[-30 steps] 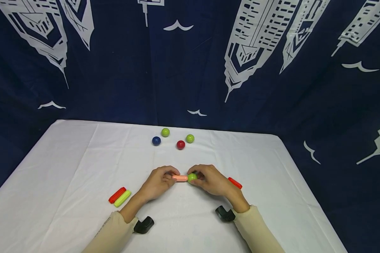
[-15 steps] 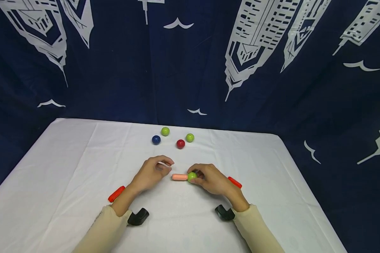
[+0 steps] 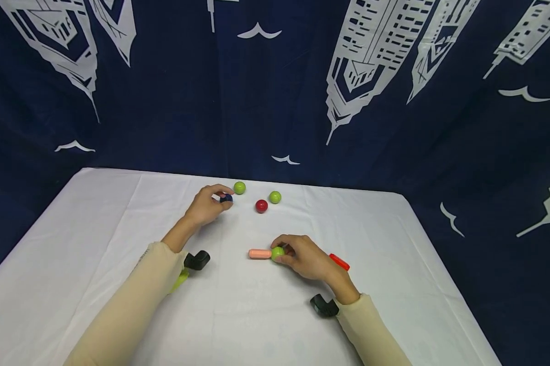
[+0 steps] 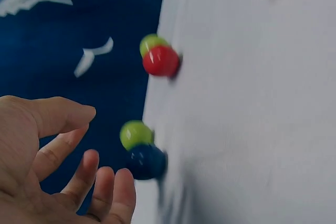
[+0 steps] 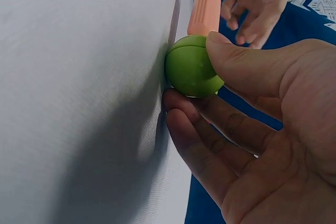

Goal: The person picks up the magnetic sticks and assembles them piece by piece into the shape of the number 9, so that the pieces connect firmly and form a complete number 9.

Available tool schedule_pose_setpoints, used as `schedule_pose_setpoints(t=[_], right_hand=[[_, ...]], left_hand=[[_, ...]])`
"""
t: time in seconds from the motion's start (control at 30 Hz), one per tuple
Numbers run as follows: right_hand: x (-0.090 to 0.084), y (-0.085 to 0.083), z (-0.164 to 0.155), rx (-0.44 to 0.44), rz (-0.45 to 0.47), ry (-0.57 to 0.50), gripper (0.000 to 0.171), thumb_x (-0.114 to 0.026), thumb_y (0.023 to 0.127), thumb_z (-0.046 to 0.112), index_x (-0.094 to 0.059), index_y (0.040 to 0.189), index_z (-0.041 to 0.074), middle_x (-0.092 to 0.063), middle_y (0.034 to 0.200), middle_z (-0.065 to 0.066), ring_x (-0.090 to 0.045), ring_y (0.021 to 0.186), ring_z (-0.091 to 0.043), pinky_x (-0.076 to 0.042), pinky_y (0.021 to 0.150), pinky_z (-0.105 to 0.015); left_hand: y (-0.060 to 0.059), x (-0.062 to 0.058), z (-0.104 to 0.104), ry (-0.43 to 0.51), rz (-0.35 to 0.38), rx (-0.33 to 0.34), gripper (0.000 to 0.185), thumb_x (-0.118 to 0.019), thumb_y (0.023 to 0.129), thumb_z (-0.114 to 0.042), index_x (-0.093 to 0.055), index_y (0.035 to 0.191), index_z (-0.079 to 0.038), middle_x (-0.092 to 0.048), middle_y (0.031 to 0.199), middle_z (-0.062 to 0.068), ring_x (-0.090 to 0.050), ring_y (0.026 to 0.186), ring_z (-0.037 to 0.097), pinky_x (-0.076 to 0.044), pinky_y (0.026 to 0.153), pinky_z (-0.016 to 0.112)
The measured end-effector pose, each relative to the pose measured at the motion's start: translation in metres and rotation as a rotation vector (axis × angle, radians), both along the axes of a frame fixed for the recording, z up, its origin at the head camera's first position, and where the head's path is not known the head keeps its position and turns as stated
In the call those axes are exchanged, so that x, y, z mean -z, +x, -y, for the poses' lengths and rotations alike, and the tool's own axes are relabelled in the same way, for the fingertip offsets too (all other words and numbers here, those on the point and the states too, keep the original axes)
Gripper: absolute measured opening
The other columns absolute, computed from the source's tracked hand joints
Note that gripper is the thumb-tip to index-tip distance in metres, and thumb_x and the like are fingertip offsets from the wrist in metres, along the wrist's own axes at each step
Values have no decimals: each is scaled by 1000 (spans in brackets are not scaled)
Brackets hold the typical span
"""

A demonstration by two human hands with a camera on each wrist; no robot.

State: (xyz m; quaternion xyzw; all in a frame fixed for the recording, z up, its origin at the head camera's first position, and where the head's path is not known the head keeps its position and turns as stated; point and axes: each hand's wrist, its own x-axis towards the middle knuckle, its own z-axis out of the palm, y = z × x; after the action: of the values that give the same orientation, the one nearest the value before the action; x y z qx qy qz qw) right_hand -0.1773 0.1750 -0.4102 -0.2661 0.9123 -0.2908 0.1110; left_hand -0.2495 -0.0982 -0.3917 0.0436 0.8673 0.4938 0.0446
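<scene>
1. Background: a dark blue curtain (image 3: 275, 112) with white building and bird prints hangs behind a counter (image 3: 238, 315) covered in white cloth.
2. Right hand (image 3: 304, 259): the grip is closed down to a pinch, thumb and fingertips set on the held green ball (image 5: 191, 69).
3. Salmon stick (image 3: 259, 253): it lies lengthwise to the left of the held green ball, its grooved body clear of both hands. Its near end meets the ball.
4. Left hand (image 3: 206, 206): the grip is spread, fingers loosely curved with a gap to the thumb, and has hold of nothing. It is at the blue ball (image 4: 147, 162); contact cannot be confirmed.
5. Rear of counter: the back green ball (image 3: 239, 187) is just beyond the blue ball. The red ball (image 3: 262, 206) and the side green ball (image 3: 275, 197) sit close together to the right.
6. Sides of counter: the red stick (image 3: 339, 262) lies beside the right wrist. The yellow-green stick (image 3: 180, 279) is partly hidden by the left sleeve (image 3: 133, 300).
</scene>
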Motion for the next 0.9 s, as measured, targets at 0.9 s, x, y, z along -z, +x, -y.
schedule_pose_setpoints(t=[0.9], right_hand=[[0, 0, -1, -11, 11, -2, 23, -66, 88, 18, -62, 111, 18, -62, 98, 10, -55, 86, -9, -48, 81, -26]], left_hand=[[-29, 19, 3, -20, 210, 1, 39, -62, 88, -15, -55, 127, -15, -45, 125, 17, -43, 113, 29, -36, 99, 43]])
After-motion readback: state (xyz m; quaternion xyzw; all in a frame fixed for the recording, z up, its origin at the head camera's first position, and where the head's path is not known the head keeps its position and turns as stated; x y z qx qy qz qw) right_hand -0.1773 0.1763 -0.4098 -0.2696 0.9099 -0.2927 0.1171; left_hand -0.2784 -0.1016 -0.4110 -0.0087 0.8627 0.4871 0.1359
